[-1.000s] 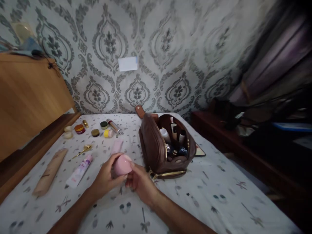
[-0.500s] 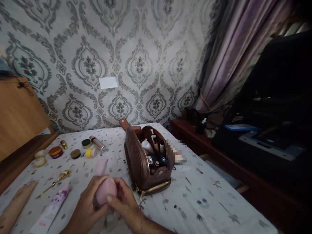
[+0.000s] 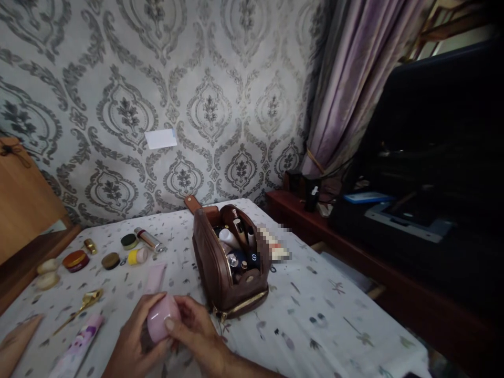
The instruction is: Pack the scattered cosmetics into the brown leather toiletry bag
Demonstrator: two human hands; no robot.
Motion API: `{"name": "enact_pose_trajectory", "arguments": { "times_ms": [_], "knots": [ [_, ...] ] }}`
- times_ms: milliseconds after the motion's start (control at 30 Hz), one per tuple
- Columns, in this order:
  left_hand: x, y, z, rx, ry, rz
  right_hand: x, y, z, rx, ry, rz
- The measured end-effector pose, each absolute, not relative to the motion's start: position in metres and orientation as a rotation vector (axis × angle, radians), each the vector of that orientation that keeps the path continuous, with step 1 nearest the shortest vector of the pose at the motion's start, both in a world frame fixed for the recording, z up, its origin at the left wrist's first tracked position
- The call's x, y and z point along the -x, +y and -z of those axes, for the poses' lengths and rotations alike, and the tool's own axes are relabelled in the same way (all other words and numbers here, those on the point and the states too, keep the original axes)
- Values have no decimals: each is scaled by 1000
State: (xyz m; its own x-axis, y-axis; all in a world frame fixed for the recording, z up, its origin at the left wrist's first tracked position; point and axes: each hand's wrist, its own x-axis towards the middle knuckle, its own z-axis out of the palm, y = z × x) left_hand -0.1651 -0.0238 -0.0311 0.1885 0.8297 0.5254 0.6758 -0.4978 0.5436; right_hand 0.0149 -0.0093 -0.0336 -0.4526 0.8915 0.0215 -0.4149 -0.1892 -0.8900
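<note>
A small glossy pink jar [image 3: 162, 318] is held low over the patterned cloth. My left hand [image 3: 132, 336] is closed round its left side. My right hand [image 3: 200, 333] grips it from the right, thumb pressed on the front. Just beyond my hands lies a pale pink tube [image 3: 156, 277]. A brown cosmetic bag [image 3: 210, 268] stands unzipped to the right, with bottles and a white container [image 3: 227, 237] inside. Left of my hands is a white and purple tube [image 3: 81, 344], with a gold rose-shaped item [image 3: 88, 299] above it.
Several jars stand at the back left, among them an amber jar [image 3: 76, 261] and a yellow-lidded jar [image 3: 137, 256]. A clear tube [image 3: 149, 240] lies behind them. The covered table [image 3: 334, 336] ends at the right beside a dark red ledge [image 3: 291, 207].
The view has swung slightly right, so things sit further left. The pink jar has turned in my hands and shows more of its glossy side.
</note>
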Motion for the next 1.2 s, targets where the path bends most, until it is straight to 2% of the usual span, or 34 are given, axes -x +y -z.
{"name": "enact_pose_trajectory", "arguments": {
  "times_ms": [233, 433, 733, 1200],
  "knots": [
    [166, -21, 30, -2250, 1453, -1187, -12, -6, 46, 714, -1076, -1715],
    [166, -23, 33, -2200, 1471, -1193, -15, -8, 37, 712, -1122, -1700],
    [163, -24, 33, -2125, 1550, -1232, -15, -15, 31, 697, -967, -1794],
    [156, -28, 24, -1907, 1532, -1106, -14, -10, 23, 652, -797, -1908]
  ]
}}
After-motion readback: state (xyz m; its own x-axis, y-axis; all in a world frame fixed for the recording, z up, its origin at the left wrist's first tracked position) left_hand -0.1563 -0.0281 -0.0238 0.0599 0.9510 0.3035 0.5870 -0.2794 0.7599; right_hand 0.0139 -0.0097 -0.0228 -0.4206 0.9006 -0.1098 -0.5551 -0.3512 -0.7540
